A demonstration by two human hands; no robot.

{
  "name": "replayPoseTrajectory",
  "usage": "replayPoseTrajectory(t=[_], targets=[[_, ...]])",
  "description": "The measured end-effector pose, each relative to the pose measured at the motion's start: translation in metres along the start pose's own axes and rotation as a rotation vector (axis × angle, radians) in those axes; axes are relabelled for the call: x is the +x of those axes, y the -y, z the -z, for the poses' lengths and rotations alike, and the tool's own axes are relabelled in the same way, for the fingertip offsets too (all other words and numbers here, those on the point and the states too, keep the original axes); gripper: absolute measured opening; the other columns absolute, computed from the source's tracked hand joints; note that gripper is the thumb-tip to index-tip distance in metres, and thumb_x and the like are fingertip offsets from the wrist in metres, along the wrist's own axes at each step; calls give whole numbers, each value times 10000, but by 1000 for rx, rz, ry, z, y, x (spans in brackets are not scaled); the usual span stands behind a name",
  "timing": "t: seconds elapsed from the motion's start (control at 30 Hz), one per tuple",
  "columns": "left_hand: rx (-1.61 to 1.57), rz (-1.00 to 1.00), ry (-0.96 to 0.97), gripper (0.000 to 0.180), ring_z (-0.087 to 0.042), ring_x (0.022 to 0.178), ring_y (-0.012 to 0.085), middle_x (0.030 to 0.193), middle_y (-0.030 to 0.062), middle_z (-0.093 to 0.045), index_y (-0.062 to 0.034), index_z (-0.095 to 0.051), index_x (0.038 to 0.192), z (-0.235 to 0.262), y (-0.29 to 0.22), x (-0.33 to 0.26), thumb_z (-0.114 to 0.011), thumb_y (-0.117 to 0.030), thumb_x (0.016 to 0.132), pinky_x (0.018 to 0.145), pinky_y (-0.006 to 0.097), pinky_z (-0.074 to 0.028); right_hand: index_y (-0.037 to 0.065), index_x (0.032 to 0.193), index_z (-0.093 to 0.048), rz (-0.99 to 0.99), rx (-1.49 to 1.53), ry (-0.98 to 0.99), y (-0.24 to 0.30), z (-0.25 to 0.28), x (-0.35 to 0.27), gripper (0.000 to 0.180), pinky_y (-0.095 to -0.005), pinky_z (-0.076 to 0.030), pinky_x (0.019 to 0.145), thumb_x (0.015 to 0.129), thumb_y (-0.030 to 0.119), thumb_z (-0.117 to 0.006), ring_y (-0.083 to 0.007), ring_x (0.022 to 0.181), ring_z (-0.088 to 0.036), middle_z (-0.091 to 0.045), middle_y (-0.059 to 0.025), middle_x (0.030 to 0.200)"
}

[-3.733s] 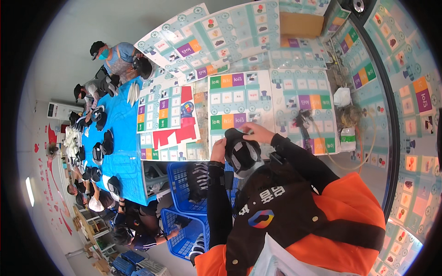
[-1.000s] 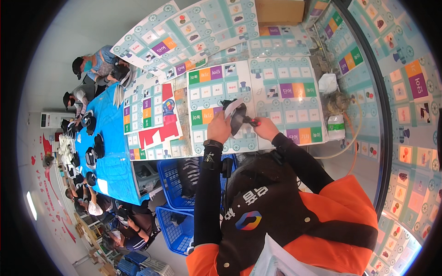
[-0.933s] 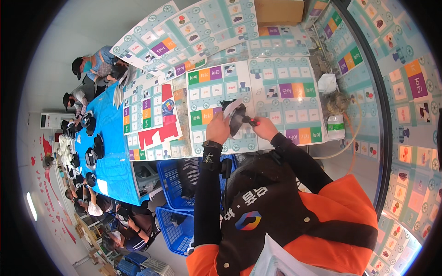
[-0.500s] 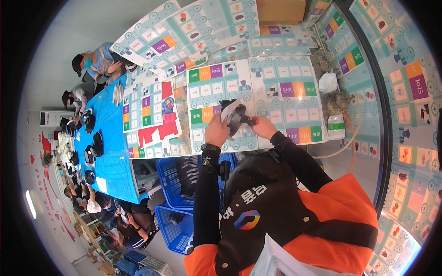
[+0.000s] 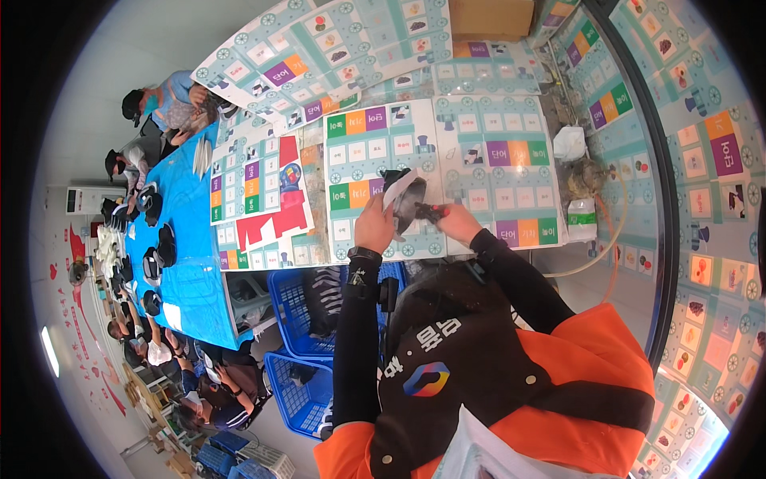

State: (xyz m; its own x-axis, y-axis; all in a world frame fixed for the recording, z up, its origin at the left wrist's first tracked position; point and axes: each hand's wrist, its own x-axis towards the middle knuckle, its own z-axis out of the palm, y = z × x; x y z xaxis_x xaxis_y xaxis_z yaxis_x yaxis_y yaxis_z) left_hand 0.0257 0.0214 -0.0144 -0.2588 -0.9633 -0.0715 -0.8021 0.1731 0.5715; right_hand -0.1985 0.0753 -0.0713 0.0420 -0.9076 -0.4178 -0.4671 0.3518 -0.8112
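Over the patterned work table, my left hand [image 5: 373, 227] is closed on the near left edge of a dark shoe-upper-like piece [image 5: 411, 201]. A whitish flap [image 5: 398, 187] stands up along its left side, and its exact kind is hard to make out. My right hand [image 5: 458, 227] is closed around a small black tool [image 5: 433, 211] with a touch of red by the fingers. The tool's tip meets or nearly meets the right side of the piece; I cannot tell which.
Printed sheets cover the table [image 5: 499, 177], and a large printed board [image 5: 335, 52] leans over its far left part. Blue baskets [image 5: 299, 391] stand below the near edge. Several people sit around a blue-covered table [image 5: 187, 263] bearing black shoe parts. A hose [image 5: 610, 243] hangs at the right.
The dark piece has turned slightly and looks narrower. My right hand and the tool have shifted a little lower in the picture. Both hands keep their hold.
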Motion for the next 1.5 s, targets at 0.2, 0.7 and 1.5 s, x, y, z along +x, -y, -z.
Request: replayPoseTrajectory(t=[0.2, 0.7, 1.5], targets=[[-2, -54, -25, 366, -656, 1023, 450, 1219, 216, -661, 0, -593, 1277, -5, 5, 1, -589, -183, 961, 855, 511, -542, -37, 882, -701, 30, 43, -42, -23, -9, 3, 275, -540, -493, 776, 852, 217, -599, -498, 860, -640, -690, -289, 869], [15, -45, -25, 389, -652, 1040, 451, 1227, 219, -659, -3, -595, 1283, -5, 7, 3, -596, -196, 945, 875, 514, -537, 14, 1010, -690, 48, -50, -120, -10, -9, -7, 248, -565, -487, 779, 866, 172, -566, -505, 885, -631, -679, -296, 899], [104, -45, 7, 315, -676, 988, 436, 1164, 197, -679, -21, -615, 1216, -7, -24, 14, -614, -196, 954, 831, 517, -555, 9, 940, -651, 61, -90, -239, -10, 13, -2, 184, -601, -476, 759, 828, 127, -566, -504, 841, -632, -671, -289, 832]])
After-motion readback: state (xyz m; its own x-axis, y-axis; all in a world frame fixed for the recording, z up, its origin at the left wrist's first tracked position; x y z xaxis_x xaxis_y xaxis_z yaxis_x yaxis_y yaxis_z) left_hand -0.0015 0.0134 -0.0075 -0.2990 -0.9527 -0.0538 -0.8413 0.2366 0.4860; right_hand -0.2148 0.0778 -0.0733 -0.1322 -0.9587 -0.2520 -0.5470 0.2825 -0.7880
